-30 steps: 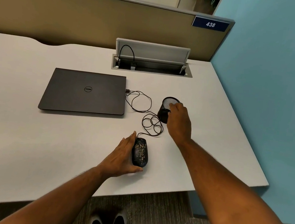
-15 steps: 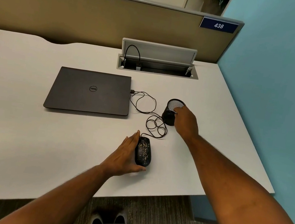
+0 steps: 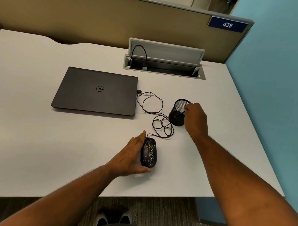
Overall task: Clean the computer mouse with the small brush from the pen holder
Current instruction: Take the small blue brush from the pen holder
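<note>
So the mouse [image 3: 149, 152] sits on the white bench [image 3: 29, 135] near the front edge, black with pale specks all over its top. The left hand [image 3: 131, 157] lies flat alongside its left side, fingers straight and together pointing away from the body, thumb tucked under the near end of the mouse, so it's bracing rather than gripping.

The right arm reaches forward and the right hand [image 3: 196, 118] is at the rim of the black mesh pen holder [image 3: 178, 112], fingers curled down into the opening. There's a thin bluish thing [image 3: 182, 113] at the fingertips inside the cup, probably the brush, but I honestly can't tell if it's pinched.

The mouse cable [image 3: 162, 123] loops between the mouse and holder and runs to a closed laptop [image 3: 98, 91] further back.
</note>
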Available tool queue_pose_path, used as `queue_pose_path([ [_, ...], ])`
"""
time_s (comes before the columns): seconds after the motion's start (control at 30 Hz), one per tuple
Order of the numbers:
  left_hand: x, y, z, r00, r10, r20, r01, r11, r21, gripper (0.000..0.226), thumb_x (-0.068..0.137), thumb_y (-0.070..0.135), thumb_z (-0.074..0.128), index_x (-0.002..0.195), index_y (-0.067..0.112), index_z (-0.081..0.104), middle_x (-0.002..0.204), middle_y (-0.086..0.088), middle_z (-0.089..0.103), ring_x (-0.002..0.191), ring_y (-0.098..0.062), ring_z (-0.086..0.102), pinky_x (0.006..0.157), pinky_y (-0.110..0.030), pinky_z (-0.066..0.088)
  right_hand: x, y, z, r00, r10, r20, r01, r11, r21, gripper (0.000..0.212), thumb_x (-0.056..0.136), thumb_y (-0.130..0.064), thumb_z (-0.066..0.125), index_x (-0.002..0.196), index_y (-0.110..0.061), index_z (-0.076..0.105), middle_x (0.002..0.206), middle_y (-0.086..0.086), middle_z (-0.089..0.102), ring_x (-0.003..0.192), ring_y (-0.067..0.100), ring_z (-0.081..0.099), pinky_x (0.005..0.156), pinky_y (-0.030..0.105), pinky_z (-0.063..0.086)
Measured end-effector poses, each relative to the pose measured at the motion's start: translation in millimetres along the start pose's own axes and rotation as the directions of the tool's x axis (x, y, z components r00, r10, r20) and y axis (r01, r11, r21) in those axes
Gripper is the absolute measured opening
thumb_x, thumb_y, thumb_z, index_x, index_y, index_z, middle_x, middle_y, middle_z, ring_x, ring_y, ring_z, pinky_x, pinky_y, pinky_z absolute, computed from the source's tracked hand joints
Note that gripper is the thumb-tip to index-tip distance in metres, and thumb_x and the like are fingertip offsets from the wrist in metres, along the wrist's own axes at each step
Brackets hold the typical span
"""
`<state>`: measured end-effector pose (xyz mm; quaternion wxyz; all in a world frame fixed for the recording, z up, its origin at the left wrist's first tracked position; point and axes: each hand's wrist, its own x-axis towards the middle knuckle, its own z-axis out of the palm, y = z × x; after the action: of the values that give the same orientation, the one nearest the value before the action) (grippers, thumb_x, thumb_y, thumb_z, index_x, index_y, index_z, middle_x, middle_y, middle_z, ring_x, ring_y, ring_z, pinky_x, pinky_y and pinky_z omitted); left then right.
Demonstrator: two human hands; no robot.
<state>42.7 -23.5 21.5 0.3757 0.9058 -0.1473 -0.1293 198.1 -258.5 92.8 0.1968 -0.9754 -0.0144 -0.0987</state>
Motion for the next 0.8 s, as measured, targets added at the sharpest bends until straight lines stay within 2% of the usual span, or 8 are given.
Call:
queue_pose_path([
  [0.23,-6.5,-3.3,0.2,1.0,0.016,-0.001,-0.016,1.0,0.0,0.137,0.07,0.062,0.083,0.16,0.023,-0.012,0.162,-0.003,0.02,0.146,-0.019,0.027,0.121,-0.041,0.032,-12.1,-13.4,-21.5,0.991,0.024,-0.13,-0.013,0.997,0.081,0.018,0.102,-0.008,0.054,0.116,-0.003,0.063,0.12,0.017,0.063,0.101,0.034,0.069,0.081,0.041,0.062],
  [0.3,-8.3,-4.0,0.5,1.0,0.029,0.003,-0.029,1.0,0.006,0.136,0.07,0.063,0.082,0.16,0.024,-0.014,0.163,-0.002,0.018,0.148,-0.018,0.025,0.121,-0.042,0.03,-19.1,-18.2,-24.6,0.983,0.078,-0.163,-0.052,0.986,0.158,0.018,0.104,-0.013,0.051,0.116,-0.005,0.062,0.12,0.015,0.066,0.103,0.031,0.069,0.076,0.032,0.061],
  [0.43,-11.6,-5.9,1.1,0.998,0.057,0.009,-0.057,0.998,0.014,0.136,0.071,0.063,0.081,0.159,0.025,-0.014,0.165,-0.001,0.014,0.15,-0.019,0.023,0.122,-0.043,0.029,-36.2,-25.6,-28.9,0.965,0.144,-0.219,-0.073,0.951,0.302,0.019,0.106,-0.019,0.048,0.114,-0.011,0.062,0.114,0.01,0.071,0.102,0.024,0.07,0.064,0.006,0.044],
  [0.5,-13.5,-6.6,1.1,0.998,0.062,0.011,-0.062,0.998,0.015,0.136,0.071,0.062,0.082,0.16,0.025,-0.014,0.166,-0.002,0.014,0.15,-0.02,0.022,0.122,-0.043,0.029,-46.5,-29.3,-31.2,0.957,0.139,-0.254,-0.046,0.939,0.34,0.018,0.106,-0.017,0.048,0.113,-0.011,0.063,0.112,0.008,0.072,0.1,0.023,0.07,0.068,0.01,0.048],
  [0.57,-15.5,-6.7,1.2,0.998,0.064,0.014,-0.064,0.998,0.012,0.136,0.071,0.062,0.082,0.159,0.026,-0.015,0.166,0.0,0.012,0.15,-0.019,0.022,0.122,-0.042,0.029,-58.2,-32.1,-31.5,0.952,0.133,-0.276,-0.021,0.926,0.376,0.017,0.105,-0.015,0.049,0.112,-0.01,0.064,0.111,0.007,0.072,0.098,0.023,0.071,0.076,0.023,0.057],
  [0.6,-16.5,-6.5,1.1,0.998,0.065,0.016,-0.066,0.998,0.01,0.136,0.071,0.062,0.082,0.159,0.026,-0.015,0.166,0.0,0.011,0.151,-0.019,0.021,0.122,-0.042,0.029,-64.8,-33.7,-31.7,0.952,0.126,-0.279,-0.005,0.918,0.397,0.017,0.104,-0.014,0.05,0.112,-0.009,0.064,0.111,0.008,0.072,0.096,0.022,0.072,0.078,0.025,0.058],
  [0.73,-20.7,-4.6,-0.5,0.997,0.075,0.01,-0.075,0.997,0.008,0.137,0.07,0.062,0.083,0.159,0.028,-0.016,0.166,0.0,0.012,0.15,-0.017,0.022,0.122,-0.04,0.03,-92.7,-41.6,-35.2,0.955,0.091,-0.281,0.052,0.884,0.465,0.017,0.104,-0.01,0.052,0.114,-0.005,0.065,0.111,0.008,0.072,0.089,0.014,0.072,0.075,0.008,0.053],
  [0.8,-23.5,-3.5,-1.6,0.997,0.083,0.005,-0.083,0.996,0.007,0.137,0.07,0.062,0.082,0.159,0.029,-0.016,0.166,0.0,0.012,0.15,-0.017,0.022,0.122,-0.039,0.03,-106.4,-44.4,-35.8,0.957,0.09,-0.277,0.057,0.874,0.482,0.018,0.104,-0.009,0.052,0.116,-0.005,0.065,0.111,0.007,0.072,0.089,0.011,0.072,0.078,0.012,0.055],
])
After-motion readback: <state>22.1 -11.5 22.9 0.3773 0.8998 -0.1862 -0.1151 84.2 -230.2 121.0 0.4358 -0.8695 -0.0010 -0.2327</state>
